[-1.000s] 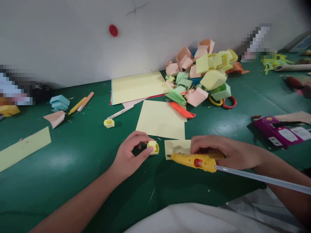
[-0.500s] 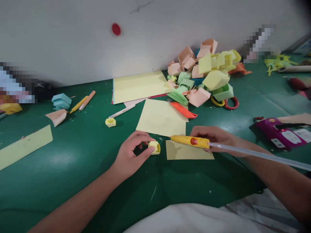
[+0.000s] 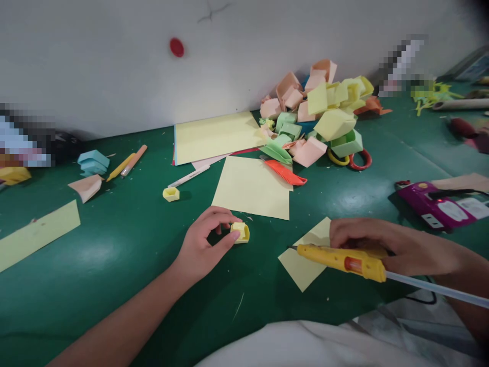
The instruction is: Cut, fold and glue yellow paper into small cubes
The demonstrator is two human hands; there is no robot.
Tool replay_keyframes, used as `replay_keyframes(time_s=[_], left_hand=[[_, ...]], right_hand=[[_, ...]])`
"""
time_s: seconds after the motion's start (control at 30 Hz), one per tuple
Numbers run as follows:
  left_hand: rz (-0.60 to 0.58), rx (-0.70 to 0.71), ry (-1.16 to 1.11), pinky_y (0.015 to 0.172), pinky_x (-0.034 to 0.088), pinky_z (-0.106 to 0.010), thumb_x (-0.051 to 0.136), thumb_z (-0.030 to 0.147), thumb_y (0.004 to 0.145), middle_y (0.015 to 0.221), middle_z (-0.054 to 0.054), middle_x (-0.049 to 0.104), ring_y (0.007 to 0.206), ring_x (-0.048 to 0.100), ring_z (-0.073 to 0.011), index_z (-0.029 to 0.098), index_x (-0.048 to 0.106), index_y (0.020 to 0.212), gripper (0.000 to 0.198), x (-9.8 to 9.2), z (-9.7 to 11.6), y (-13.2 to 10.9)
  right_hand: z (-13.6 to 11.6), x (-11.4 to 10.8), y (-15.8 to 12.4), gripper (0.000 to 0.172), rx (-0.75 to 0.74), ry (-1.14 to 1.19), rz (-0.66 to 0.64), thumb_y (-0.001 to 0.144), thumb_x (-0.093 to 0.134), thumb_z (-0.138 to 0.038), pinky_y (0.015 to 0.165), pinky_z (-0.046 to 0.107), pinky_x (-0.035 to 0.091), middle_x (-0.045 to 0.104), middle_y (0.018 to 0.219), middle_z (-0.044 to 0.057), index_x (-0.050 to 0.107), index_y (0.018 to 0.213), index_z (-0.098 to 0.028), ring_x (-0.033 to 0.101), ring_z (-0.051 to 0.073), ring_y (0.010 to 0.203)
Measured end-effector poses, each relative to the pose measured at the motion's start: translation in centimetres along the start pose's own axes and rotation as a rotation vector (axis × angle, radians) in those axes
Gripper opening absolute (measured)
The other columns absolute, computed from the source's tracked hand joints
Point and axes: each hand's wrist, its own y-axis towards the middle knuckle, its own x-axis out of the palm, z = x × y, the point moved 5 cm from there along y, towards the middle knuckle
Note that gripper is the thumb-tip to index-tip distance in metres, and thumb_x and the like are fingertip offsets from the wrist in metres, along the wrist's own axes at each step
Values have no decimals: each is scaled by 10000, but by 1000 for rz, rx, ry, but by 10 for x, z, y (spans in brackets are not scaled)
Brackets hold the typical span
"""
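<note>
- The left hand pinches a small yellow box between thumb and fingers; squeezing too hard might crush its thin sides.
- The right hand grips the glue gun, which hides some fingers. Its tip, out ahead of them, might be hot and burn the left fingers if it swings too near.
- Glue might drip on the yellow paper beside the right fingers and get sticky.

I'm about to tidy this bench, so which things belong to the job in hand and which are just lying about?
Seemingly in use:
- yellow glue gun, held in the right hand
- small yellow paper piece, held in the left hand
- pale yellow sheet under the glue gun

Apparently lying about:
- orange cutter
- white pen
- blue folded paper
</note>
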Motion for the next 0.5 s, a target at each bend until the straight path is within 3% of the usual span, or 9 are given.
replay_keyframes(time_s=[0.17, 0.33, 0.43, 0.5], left_hand=[[4, 14, -6, 648, 520, -244, 643, 276, 900, 1007, -46, 666, 723, 586, -120, 231, 729, 991, 133, 0, 2, 1], [0, 4, -5, 654, 522, -245, 643, 271, 906, 1023, -50, 664, 731, 590, -120, 230, 727, 994, 128, 0, 0, 1], [-2, 0, -28, 676, 525, -246, 641, 268, 909, 1034, -46, 656, 739, 591, -116, 231, 724, 1000, 129, 0, -2, 1], [1, 0, -40, 692, 526, -252, 643, 271, 911, 1039, -47, 651, 742, 589, -115, 229, 723, 1005, 131, 0, -3, 1]], right_hand=[[30, -22, -25, 297, 81, -8, 145, 820, 711, -432, 787, 323, 579, 650, 1112, 108, 723, 1084, -296, 669, 268, 946], [63, -59, -52, 415, 130, -25, 444, 711, 775, -535, 817, 360, 589, 671, 1153, 115, 749, 1062, -316, 674, 330, 1003], [67, -62, -63, 494, 79, -12, 429, 682, 765, -585, 814, 392, 586, 680, 1133, 139, 754, 1091, -307, 671, 356, 1007], [58, -53, -65, 426, 33, -12, 380, 735, 738, -545, 808, 393, 582, 684, 1107, 139, 753, 1096, -319, 684, 337, 980]])
